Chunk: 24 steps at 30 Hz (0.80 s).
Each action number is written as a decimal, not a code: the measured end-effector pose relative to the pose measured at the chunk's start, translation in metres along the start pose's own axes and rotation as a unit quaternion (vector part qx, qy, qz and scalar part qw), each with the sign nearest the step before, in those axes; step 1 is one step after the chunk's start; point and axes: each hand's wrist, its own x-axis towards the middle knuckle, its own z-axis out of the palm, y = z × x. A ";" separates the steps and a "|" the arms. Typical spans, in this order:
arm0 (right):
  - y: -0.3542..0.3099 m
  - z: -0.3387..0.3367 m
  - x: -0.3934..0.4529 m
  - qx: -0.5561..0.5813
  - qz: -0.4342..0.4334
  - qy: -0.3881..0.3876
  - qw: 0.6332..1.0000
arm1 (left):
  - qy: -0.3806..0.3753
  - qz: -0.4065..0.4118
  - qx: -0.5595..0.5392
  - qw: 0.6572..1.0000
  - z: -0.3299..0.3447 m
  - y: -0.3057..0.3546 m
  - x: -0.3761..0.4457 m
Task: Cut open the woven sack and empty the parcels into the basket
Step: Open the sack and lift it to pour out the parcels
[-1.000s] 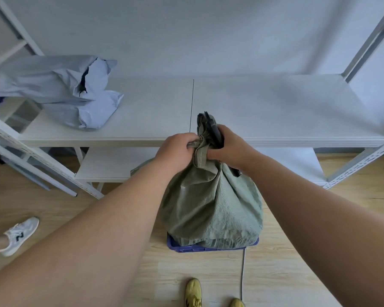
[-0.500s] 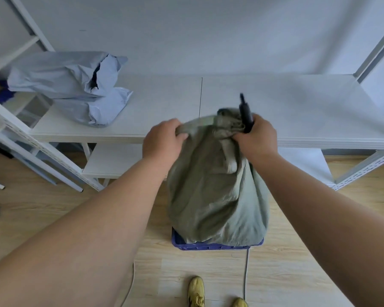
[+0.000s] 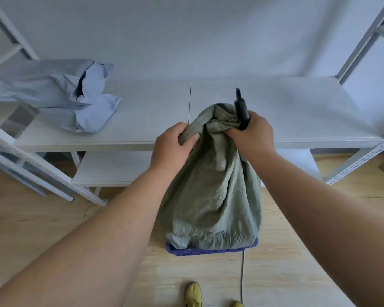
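Sack: standing in basket, mouth being opened. Left hand fingers grip its rim; right hand holds rim and cutter. Next: likely upend it.

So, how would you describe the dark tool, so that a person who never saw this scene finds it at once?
Start at the olive-green woven sack that stands in the blue basket on the wooden floor, in front of the white shelf. At the sack's gathered top, the right hand grips cloth and tool together. The dark tool is the only black, slim, upright thing, sticking up above that hand.
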 end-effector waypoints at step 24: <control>0.011 0.008 -0.004 0.017 -0.032 0.034 0.999 | -0.045 -0.175 -0.314 0.932 0.032 0.040 0.023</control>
